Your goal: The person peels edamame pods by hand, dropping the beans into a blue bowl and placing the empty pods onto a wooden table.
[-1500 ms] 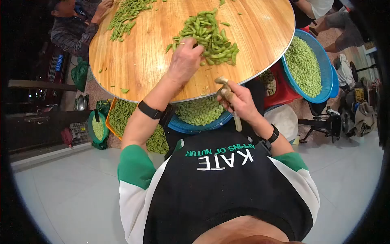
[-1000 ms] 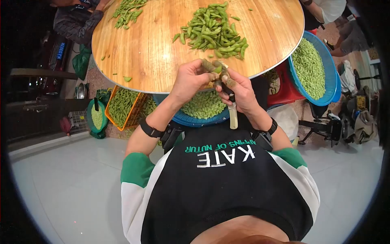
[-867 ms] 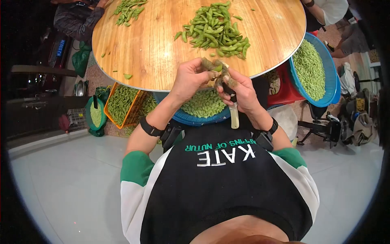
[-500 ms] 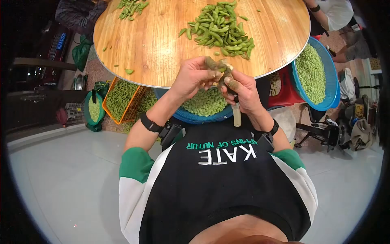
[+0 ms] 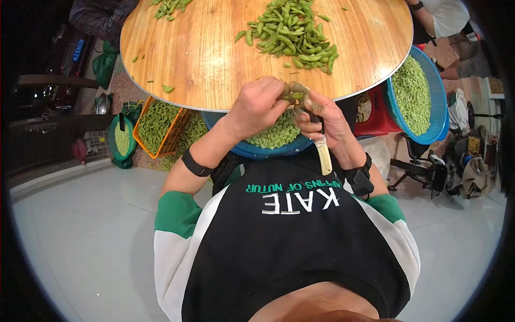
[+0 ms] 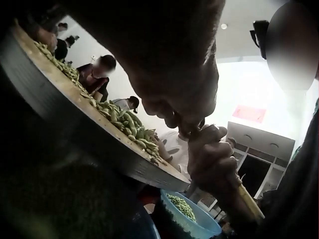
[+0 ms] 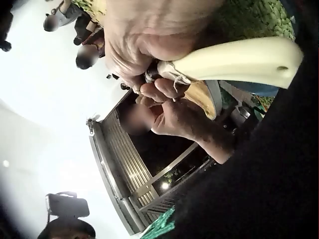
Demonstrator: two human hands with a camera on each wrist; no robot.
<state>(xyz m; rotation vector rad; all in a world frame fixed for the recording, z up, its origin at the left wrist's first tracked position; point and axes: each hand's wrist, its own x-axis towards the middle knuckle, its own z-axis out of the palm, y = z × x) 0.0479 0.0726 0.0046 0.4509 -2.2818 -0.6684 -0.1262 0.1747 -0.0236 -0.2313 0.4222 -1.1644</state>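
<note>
My left hand point(image 5: 256, 105) pinches a green soybean pod point(image 5: 293, 96) between finger and thumb, over the near edge of the round table. Its fingertips look brownish-green. Close against it, my right hand point(image 5: 328, 122) grips a tool with a cream handle point(image 5: 324, 156), which points back toward my body; the working end is hidden in the fingers. In the right wrist view the handle point(image 7: 234, 62) has a hole near its end and a wrapped neck. Beneath both hands is a blue basin point(image 5: 257, 152) of shelled green beans point(image 5: 276, 137). A pile of pods point(image 5: 289, 37) lies farther up the table.
The round wooden table point(image 5: 204, 59) carries another pod heap point(image 5: 170, 7) at far left. An orange crate point(image 5: 144, 137) of pods and a green basin point(image 5: 115, 140) stand at left. At right is a large blue basin point(image 5: 437, 121) of beans beside a red stool point(image 5: 375, 115). Other people sit around.
My left hand has come back from the pod pile to meet my right hand, now with a pod. The tool's handle end has swung slightly right, and my left hand has turned knuckles-up.
</note>
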